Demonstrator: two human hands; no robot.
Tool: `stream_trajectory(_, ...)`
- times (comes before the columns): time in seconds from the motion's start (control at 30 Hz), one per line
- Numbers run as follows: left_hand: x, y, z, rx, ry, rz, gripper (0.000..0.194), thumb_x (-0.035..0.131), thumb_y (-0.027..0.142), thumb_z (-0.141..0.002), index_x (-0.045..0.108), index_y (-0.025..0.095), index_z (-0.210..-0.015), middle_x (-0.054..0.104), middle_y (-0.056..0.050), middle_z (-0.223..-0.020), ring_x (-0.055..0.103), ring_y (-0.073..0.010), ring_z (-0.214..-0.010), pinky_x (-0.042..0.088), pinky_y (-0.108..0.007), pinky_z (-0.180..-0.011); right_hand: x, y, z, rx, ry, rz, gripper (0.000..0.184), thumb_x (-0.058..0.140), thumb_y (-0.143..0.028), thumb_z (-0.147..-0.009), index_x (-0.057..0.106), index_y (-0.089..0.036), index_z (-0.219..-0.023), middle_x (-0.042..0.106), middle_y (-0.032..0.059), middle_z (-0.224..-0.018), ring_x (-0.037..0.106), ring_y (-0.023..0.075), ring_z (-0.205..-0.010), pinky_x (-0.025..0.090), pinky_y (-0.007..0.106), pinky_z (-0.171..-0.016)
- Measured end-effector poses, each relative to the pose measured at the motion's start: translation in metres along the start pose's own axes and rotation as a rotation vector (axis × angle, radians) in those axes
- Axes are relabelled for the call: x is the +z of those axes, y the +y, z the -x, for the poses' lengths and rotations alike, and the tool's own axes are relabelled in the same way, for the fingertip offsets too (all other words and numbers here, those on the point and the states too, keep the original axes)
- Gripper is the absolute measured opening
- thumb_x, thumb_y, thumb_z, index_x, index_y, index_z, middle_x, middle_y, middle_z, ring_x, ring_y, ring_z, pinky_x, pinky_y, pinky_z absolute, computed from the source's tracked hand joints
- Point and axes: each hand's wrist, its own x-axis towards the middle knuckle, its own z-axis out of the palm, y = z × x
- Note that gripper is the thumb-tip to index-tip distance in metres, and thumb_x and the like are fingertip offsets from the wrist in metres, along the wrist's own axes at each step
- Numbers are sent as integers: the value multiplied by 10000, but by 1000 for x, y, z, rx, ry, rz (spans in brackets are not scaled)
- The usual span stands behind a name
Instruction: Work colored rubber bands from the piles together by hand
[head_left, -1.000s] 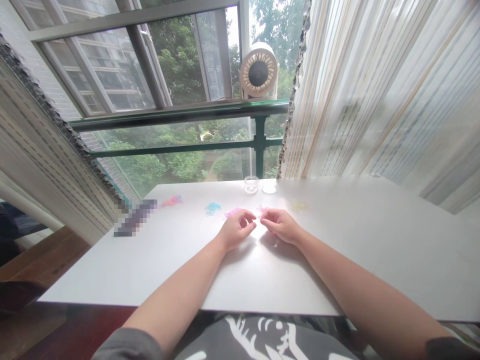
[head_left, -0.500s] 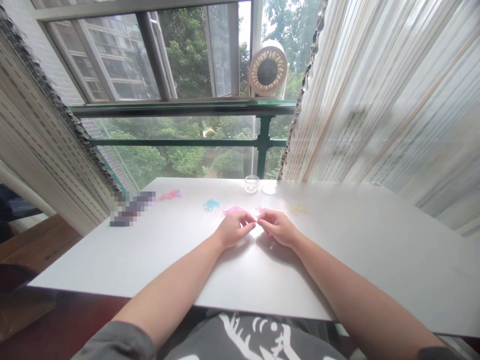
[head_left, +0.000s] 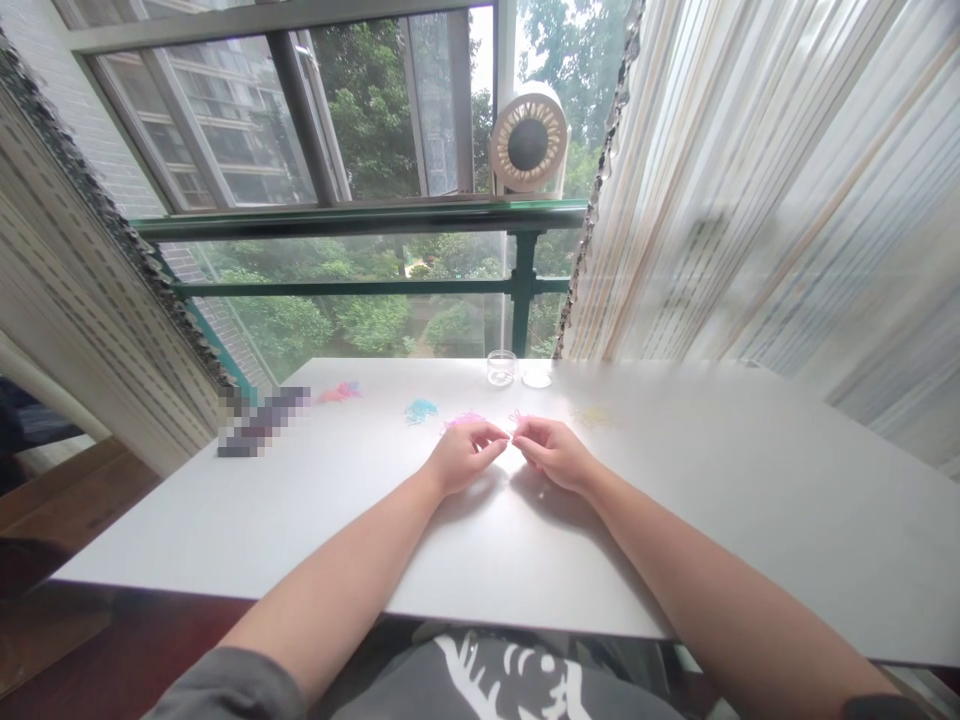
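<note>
Pink loops [head_left: 461, 419] lie just beyond the left hand [head_left: 463, 457] and right hand [head_left: 556, 453]. Both are narrow; what they hold, I cannot tell.

The 2 bare forearms [head_left: 337, 580] slant inward. The left hand [head_left: 462, 460] and right hand [head_left: 556, 456] are each pinched, tips almost meeting.
</note>
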Motion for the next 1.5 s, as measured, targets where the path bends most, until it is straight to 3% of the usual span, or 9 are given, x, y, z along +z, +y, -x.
stream_trajectory(1.5, 1, -4, 0, 13, -18, 35, 144, 549, 284, -779, 606, 161, -829, 633, -21, -796, 539, -103, -644, 431, -218, -596, 0, 4, 1, 71, -65, 0, 131, 512, -214, -777, 494, -170, -655, 456, -73, -436, 418, 64, -392, 326, 197, -445)
